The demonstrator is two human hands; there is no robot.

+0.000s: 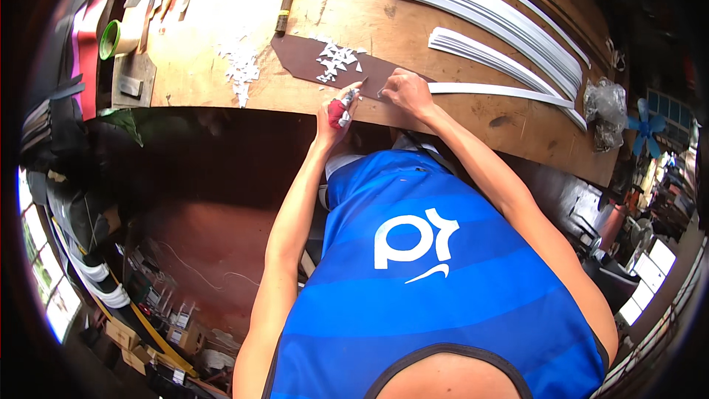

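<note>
1. A wooden workbench (354, 15) is seen across the upper part of the view, its near edge lying just in front of the person's blue shirt (421, 266).
2. Stacks of long white strips (487, 11) are laid toward the right of the bench, well apart from the hands.
3. A dark brown mat (303, 59) is spread at the near edge, strewn with small white offcuts (336, 59).
4. A single white strip (495, 91) is laid with its long axis running left to right; its left end is pinned under the right hand (405, 92), fingers pressed flat on it.
5. The left hand (336, 112), closed around a red-handled cutting tool (341, 107), is held just left of that end; the hands are nearly touching.
6. A hammer (286, 0) rests farther back, untouched.
</note>
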